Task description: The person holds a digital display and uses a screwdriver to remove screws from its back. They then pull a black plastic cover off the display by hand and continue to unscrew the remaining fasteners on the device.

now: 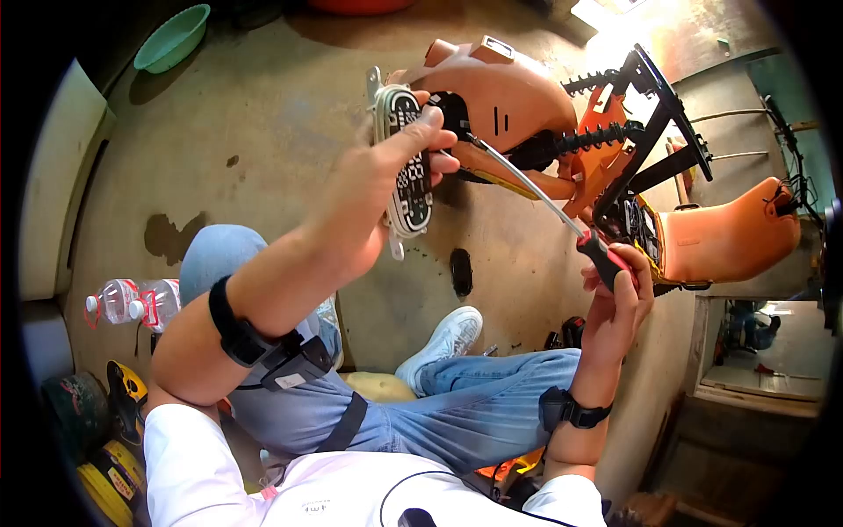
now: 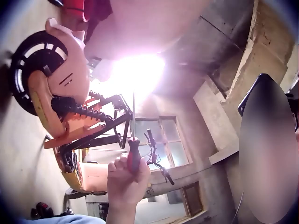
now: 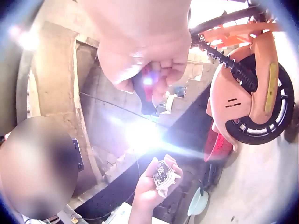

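Observation:
An oval display panel with a black face, white segment markings and a pale rim [image 1: 413, 189] is gripped by the left hand [image 1: 373, 189], thumb across its face. Metal tabs stick out from the panel's two ends. On the right, the right hand [image 1: 622, 294] holds a screwdriver [image 1: 606, 262] by its red and black handle. The long shaft slants up and left, its tip just beside the left fingertips. The left wrist view shows the right hand [image 2: 128, 179] curled around the handle. In the right wrist view, the display panel [image 3: 162, 173] sits in the left palm.
An orange scooter [image 1: 518, 97] with black suspension springs is beyond the hands. A small black oval piece [image 1: 461, 270] lies on the floor. Two plastic bottles [image 1: 154, 304] are at the left knee, with yellow tape rolls [image 1: 114, 483] below. A green basin [image 1: 174, 39] is further back.

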`<state>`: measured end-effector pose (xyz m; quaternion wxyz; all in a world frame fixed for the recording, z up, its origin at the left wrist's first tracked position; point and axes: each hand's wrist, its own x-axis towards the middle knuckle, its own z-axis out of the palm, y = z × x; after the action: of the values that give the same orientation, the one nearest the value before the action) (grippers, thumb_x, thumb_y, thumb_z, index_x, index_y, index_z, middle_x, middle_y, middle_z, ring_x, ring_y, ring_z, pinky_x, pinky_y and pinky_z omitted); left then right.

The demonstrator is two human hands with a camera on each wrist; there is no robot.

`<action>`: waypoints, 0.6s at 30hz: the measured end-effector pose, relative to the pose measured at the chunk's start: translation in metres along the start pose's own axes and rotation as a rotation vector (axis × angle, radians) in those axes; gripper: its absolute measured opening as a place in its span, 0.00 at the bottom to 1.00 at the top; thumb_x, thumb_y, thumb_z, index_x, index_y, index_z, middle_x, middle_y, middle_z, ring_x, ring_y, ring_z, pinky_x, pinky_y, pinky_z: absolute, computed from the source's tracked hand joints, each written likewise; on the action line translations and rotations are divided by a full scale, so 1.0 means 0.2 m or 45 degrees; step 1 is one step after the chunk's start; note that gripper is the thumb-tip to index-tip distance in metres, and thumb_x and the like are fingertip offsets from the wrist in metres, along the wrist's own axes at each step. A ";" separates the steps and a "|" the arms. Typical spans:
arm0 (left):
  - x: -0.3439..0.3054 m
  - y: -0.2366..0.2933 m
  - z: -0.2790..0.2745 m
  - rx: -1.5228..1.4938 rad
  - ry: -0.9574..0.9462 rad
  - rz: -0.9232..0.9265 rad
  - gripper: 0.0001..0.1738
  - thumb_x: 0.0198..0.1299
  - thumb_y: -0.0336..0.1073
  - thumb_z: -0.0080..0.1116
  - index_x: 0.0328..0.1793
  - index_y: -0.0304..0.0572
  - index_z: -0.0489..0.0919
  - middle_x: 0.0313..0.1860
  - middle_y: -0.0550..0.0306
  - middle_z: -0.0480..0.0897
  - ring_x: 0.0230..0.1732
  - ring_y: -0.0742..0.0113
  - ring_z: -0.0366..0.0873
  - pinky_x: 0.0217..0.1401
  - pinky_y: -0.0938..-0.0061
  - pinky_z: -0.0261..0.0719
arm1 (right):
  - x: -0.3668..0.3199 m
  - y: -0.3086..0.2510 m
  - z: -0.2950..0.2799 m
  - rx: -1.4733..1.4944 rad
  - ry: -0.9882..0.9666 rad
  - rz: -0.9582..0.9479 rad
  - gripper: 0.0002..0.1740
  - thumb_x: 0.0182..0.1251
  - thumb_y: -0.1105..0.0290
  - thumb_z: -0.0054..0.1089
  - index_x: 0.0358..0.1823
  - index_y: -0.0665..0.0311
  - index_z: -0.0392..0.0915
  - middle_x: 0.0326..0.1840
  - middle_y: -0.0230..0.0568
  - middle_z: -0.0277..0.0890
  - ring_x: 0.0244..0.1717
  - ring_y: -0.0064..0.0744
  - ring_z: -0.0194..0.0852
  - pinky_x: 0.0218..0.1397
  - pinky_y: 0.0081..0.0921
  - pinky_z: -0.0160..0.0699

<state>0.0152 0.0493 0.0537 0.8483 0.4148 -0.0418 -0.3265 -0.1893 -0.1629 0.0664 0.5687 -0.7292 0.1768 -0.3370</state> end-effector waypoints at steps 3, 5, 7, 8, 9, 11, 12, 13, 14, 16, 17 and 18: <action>-0.02 0.00 0.04 0.002 -0.088 0.041 0.31 0.67 0.44 0.65 0.70 0.42 0.66 0.46 0.55 0.82 0.45 0.70 0.82 0.51 0.74 0.78 | 0.00 0.00 -0.01 0.025 -0.001 -0.011 0.23 0.68 0.59 0.59 0.53 0.74 0.74 0.40 0.46 0.80 0.37 0.31 0.81 0.40 0.24 0.75; -0.01 -0.01 0.02 -0.001 -0.088 0.039 0.32 0.67 0.44 0.65 0.72 0.45 0.67 0.49 0.51 0.82 0.48 0.67 0.84 0.52 0.76 0.80 | -0.01 0.01 -0.01 0.046 -0.004 -0.004 0.24 0.67 0.58 0.59 0.52 0.74 0.74 0.41 0.46 0.79 0.37 0.32 0.82 0.40 0.25 0.76; -0.01 -0.01 0.02 -0.043 -0.163 0.082 0.33 0.66 0.40 0.65 0.74 0.44 0.64 0.50 0.51 0.82 0.48 0.67 0.84 0.52 0.75 0.80 | 0.00 0.00 -0.01 0.028 -0.012 -0.013 0.24 0.67 0.58 0.60 0.52 0.74 0.75 0.41 0.46 0.79 0.37 0.32 0.83 0.40 0.25 0.76; -0.01 -0.01 0.02 -0.042 -0.163 0.080 0.33 0.66 0.40 0.65 0.74 0.44 0.64 0.50 0.51 0.82 0.48 0.67 0.84 0.52 0.75 0.80 | -0.01 0.00 -0.01 0.009 -0.020 -0.022 0.24 0.67 0.58 0.60 0.52 0.74 0.75 0.41 0.46 0.79 0.37 0.32 0.83 0.40 0.24 0.77; -0.01 -0.02 0.02 -0.023 -0.159 0.088 0.34 0.66 0.39 0.66 0.74 0.44 0.63 0.50 0.51 0.82 0.49 0.67 0.84 0.52 0.74 0.80 | -0.01 0.00 -0.01 0.009 -0.019 -0.020 0.24 0.67 0.58 0.60 0.52 0.74 0.75 0.41 0.46 0.79 0.37 0.32 0.83 0.40 0.24 0.77; -0.01 -0.02 0.02 -0.003 -0.153 0.095 0.35 0.66 0.37 0.66 0.75 0.43 0.62 0.50 0.50 0.82 0.49 0.67 0.84 0.52 0.74 0.80 | 0.00 0.01 -0.01 0.014 -0.024 -0.025 0.24 0.68 0.57 0.60 0.52 0.74 0.75 0.42 0.46 0.79 0.37 0.33 0.84 0.40 0.24 0.77; -0.01 -0.02 0.02 -0.008 -0.149 0.095 0.35 0.66 0.36 0.66 0.75 0.43 0.62 0.50 0.50 0.82 0.49 0.68 0.84 0.52 0.74 0.80 | 0.00 0.01 0.00 0.015 -0.024 -0.023 0.24 0.68 0.57 0.60 0.52 0.74 0.75 0.42 0.46 0.79 0.37 0.33 0.84 0.40 0.24 0.77; -0.01 -0.02 0.02 -0.014 -0.145 0.094 0.35 0.66 0.36 0.66 0.75 0.42 0.62 0.50 0.50 0.82 0.49 0.68 0.84 0.52 0.74 0.80 | 0.00 0.00 0.00 0.012 -0.030 -0.021 0.24 0.68 0.58 0.60 0.52 0.74 0.75 0.42 0.46 0.79 0.37 0.33 0.84 0.40 0.24 0.78; 0.00 -0.02 0.02 -0.013 -0.143 0.093 0.35 0.66 0.36 0.66 0.75 0.42 0.62 0.50 0.50 0.82 0.49 0.68 0.84 0.52 0.74 0.80 | 0.00 0.00 0.00 0.008 -0.037 -0.018 0.24 0.68 0.58 0.60 0.52 0.74 0.75 0.42 0.46 0.79 0.37 0.33 0.84 0.40 0.24 0.78; 0.00 -0.02 0.02 -0.005 -0.141 0.091 0.35 0.66 0.36 0.65 0.75 0.41 0.61 0.49 0.51 0.82 0.49 0.68 0.84 0.53 0.75 0.80 | 0.00 0.00 0.01 0.013 -0.035 -0.022 0.24 0.68 0.58 0.60 0.52 0.74 0.75 0.42 0.45 0.79 0.37 0.33 0.84 0.40 0.25 0.78; 0.00 -0.02 0.01 -0.005 -0.140 0.090 0.35 0.66 0.36 0.65 0.75 0.41 0.61 0.49 0.51 0.82 0.49 0.68 0.84 0.53 0.75 0.80 | 0.00 0.00 0.01 0.017 -0.033 -0.028 0.23 0.68 0.59 0.60 0.52 0.74 0.75 0.42 0.45 0.79 0.37 0.33 0.84 0.40 0.25 0.78; 0.00 -0.02 0.01 -0.022 -0.141 0.066 0.35 0.66 0.36 0.65 0.76 0.41 0.61 0.48 0.52 0.83 0.49 0.69 0.84 0.53 0.75 0.80 | 0.00 0.00 0.01 0.017 -0.033 -0.025 0.23 0.68 0.59 0.60 0.52 0.74 0.75 0.42 0.45 0.79 0.37 0.33 0.84 0.40 0.25 0.78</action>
<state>0.0117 0.0460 0.0522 0.8565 0.3874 -0.0967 -0.3271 -0.1880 -0.1610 0.0654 0.5723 -0.7316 0.1598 -0.3342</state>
